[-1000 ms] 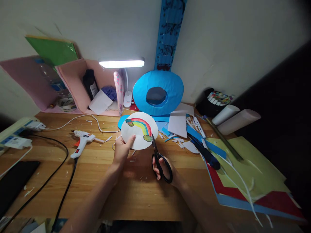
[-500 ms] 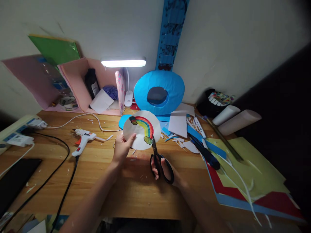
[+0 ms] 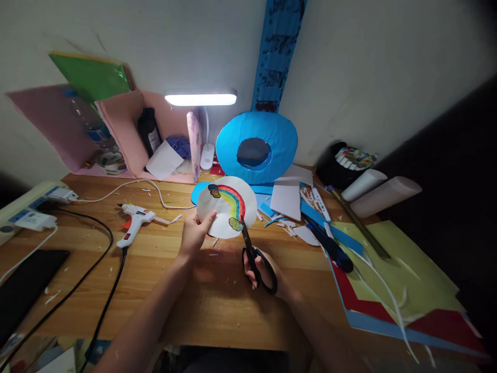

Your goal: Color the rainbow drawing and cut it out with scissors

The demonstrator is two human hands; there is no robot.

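Observation:
A round white paper disc [image 3: 212, 210] with a drawn rainbow and two small clouds is pinched at its lower left by my left hand [image 3: 195, 231], thumb on top. My right hand [image 3: 267, 272] has its fingers through the handles of black scissors [image 3: 248, 243]. The scissor blades point up and to the left, overlapping the disc's lower right part by the rainbow's end and the yellow-green cloud. Whether the blades bite into the paper I cannot tell. Behind the disc stands a blue ring [image 3: 229, 150] with a dark round opening.
A glue gun [image 3: 134, 225] lies left, its black cord running forward. Paper scraps [image 3: 287, 225] and a dark-handled tool [image 3: 330, 246] lie right of the disc. Coloured sheets [image 3: 404, 269] cover the right side. At the back are a lit lamp [image 3: 202, 98] and pink dividers [image 3: 120, 132].
The scissors' blades have shifted slightly left and up over the disc, and their handles sit closer together. The left hand's hold is unchanged. The whole view has shifted slightly.

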